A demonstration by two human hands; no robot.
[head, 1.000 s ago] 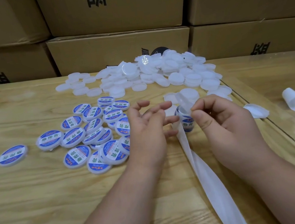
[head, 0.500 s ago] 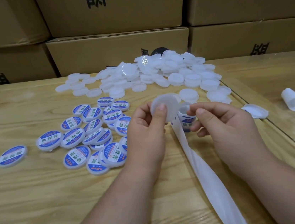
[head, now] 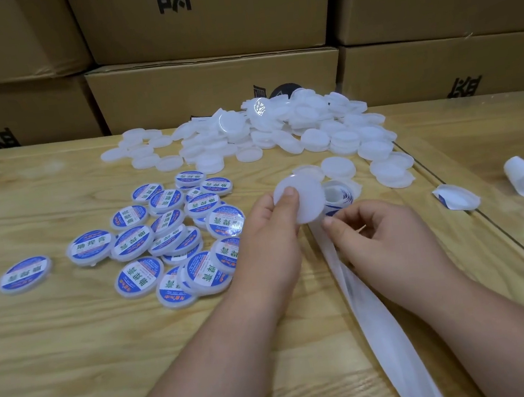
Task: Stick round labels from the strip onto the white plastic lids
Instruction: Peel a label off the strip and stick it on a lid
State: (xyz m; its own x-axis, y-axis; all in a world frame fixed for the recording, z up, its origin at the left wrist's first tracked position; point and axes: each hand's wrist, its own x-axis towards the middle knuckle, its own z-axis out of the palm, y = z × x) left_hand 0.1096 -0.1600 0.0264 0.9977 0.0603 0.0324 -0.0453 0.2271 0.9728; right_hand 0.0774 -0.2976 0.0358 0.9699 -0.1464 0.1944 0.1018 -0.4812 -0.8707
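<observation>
two bare forearms come in from the bottom edge, with no sleeve, watch, band or ring to be seen on either. the left hand (head: 270, 240) shows its back, with short, plain, unpainted nails on the thumb and forefinger. the right hand (head: 388, 242) also shows its back, knuckles rounded; the one nail in sight is short and unpainted. no gloves.

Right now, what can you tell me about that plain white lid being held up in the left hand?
The white lid is a round, shallow disc of cloudy, slightly see-through plastic, with no label on it. The left hand pinches it at its lower left edge, thumb on the face, tilting it toward the camera above the wooden table. Behind it sits the label roll.
</observation>
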